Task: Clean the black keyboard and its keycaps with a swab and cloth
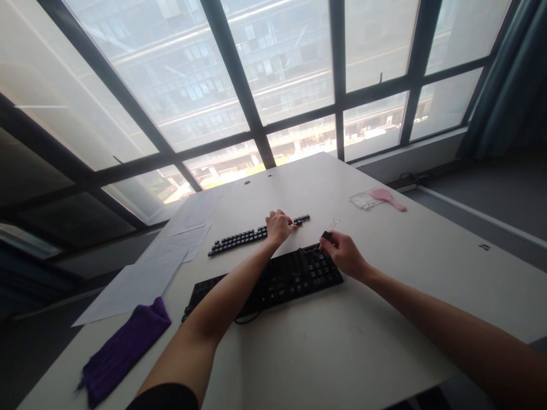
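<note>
My left hand (280, 226) is over a row of loose black keycaps (239, 240) behind the keyboard, its fingers pinched on a keycap at the row's right part. The fingers partly hide that keycap. In my right hand (342, 253) is a small wire keycap puller (327, 234), held by its black part with thin wire loops pointing up. This hand is just above the right back corner of the black keyboard (294, 279). Keycaps show on the keyboard's right side; its middle looks dark and bare, and my left forearm covers part of the left side.
A purple cloth (126, 350) lies at the left edge of the white table (316, 347). Paper sheets (141, 285) spread along the left side. A pink hairbrush (387, 198) rests by a clear plastic bag (363, 199) at the right. Windows stand behind the table.
</note>
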Action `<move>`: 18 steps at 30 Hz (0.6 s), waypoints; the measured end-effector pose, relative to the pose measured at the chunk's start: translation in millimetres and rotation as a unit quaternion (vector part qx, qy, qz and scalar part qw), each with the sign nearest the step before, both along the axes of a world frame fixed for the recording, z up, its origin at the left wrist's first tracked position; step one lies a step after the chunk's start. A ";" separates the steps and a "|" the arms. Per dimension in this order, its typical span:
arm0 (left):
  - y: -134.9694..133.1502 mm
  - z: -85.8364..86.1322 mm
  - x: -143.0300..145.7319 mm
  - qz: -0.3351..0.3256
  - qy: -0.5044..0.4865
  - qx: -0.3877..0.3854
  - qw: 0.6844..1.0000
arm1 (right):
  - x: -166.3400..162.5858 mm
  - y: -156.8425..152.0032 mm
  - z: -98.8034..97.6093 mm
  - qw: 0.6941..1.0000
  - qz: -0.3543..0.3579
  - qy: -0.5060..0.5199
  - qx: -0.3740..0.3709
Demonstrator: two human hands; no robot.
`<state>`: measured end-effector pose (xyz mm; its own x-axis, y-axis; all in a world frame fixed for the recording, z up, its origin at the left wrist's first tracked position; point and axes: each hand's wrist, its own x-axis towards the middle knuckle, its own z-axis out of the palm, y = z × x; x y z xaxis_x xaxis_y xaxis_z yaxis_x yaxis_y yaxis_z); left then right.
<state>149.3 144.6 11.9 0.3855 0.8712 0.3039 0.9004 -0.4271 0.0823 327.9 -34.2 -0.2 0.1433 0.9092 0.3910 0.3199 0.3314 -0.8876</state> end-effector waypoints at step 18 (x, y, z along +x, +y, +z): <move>-1.6 -0.7 1.0 -0.002 -0.017 -0.018 1.000 | 9.4 9.0 -6.6 1.000 -0.003 0.022 -0.006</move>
